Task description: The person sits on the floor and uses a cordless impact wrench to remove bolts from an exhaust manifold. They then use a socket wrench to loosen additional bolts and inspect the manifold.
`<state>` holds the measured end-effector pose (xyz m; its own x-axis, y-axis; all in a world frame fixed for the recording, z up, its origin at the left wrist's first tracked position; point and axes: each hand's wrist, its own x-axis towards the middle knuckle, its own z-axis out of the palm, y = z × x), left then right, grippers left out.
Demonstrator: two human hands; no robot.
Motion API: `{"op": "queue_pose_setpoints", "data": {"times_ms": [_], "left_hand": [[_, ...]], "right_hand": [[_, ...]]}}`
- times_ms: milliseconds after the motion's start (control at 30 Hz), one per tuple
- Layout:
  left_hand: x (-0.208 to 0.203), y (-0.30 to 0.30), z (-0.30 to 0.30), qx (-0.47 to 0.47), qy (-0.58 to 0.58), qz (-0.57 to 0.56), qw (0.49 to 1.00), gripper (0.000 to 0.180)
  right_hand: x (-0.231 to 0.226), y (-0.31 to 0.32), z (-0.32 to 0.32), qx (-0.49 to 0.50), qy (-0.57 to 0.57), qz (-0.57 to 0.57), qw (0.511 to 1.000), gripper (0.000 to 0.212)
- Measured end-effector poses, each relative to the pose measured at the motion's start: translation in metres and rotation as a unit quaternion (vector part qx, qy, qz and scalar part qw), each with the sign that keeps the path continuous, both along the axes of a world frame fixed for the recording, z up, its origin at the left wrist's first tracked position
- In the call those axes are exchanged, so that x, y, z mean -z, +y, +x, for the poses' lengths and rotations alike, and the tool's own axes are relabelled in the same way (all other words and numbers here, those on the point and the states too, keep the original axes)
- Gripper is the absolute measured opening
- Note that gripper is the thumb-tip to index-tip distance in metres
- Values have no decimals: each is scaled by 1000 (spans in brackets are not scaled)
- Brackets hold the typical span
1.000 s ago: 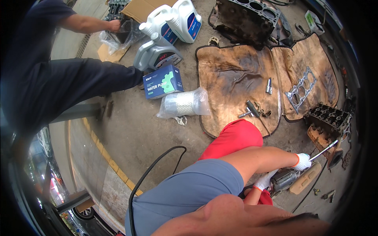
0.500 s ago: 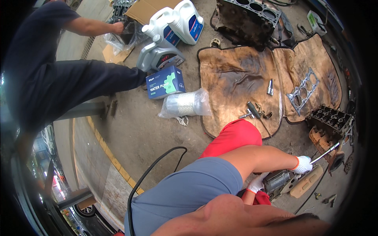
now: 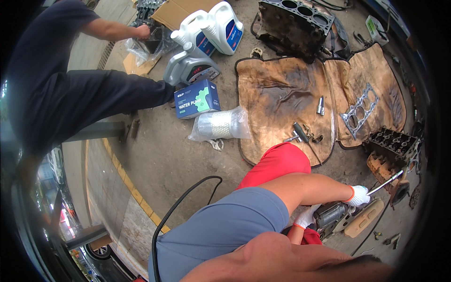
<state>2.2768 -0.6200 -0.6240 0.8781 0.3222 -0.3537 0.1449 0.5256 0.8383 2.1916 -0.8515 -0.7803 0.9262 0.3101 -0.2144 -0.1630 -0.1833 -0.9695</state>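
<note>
Metal engine part (image 3: 331,215), greasy and cylindrical, sits low right on the concrete floor (image 3: 164,164), just beside the person's red-clad knee (image 3: 275,164). Left hand (image 3: 306,217), white glove, grip clamped on the part's near end. Right hand (image 3: 359,196), white glove with orange cuff, grip closed around a long metal tool handle (image 3: 385,182) that angles up and right from the part. A tan plastic cover (image 3: 364,218) lies touching the part on its right.

Outward: rusty cylinder head (image 3: 392,143) just above the tool tip. Brown stained mat (image 3: 282,89) spread beyond the knee, carrying a head gasket (image 3: 359,110), a socket (image 3: 320,105) and a ratchet (image 3: 298,134). Engine block (image 3: 293,26) at the mat's far edge. Bagged filter (image 3: 221,124), blue box (image 3: 197,98) and oil jugs (image 3: 206,42) left of the mat. Another person in dark clothes (image 3: 70,94) crouches far left, hand in a plastic bag (image 3: 141,44). Black cable (image 3: 183,207) loops across the floor.
</note>
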Motion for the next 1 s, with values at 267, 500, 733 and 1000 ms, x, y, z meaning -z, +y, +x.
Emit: {"op": "queue_pose_setpoints", "data": {"times_ms": [267, 500, 733, 1000], "left_hand": [[-7, 0, 0, 39, 4, -68, 997, 34], [-23, 10, -10, 83, -17, -26, 996, 36], [-23, 14, -16, 84, -14, 25, 996, 39], [-34, 17, -19, 97, 6, -16, 995, 40]], "right_hand": [[24, -14, 8, -13, -26, -69, 997, 54], [19, -13, 7, -9, -24, -74, 997, 54], [17, -15, 6, -19, -19, -81, 996, 55], [19, -20, 6, -11, -18, -88, 996, 55]]}}
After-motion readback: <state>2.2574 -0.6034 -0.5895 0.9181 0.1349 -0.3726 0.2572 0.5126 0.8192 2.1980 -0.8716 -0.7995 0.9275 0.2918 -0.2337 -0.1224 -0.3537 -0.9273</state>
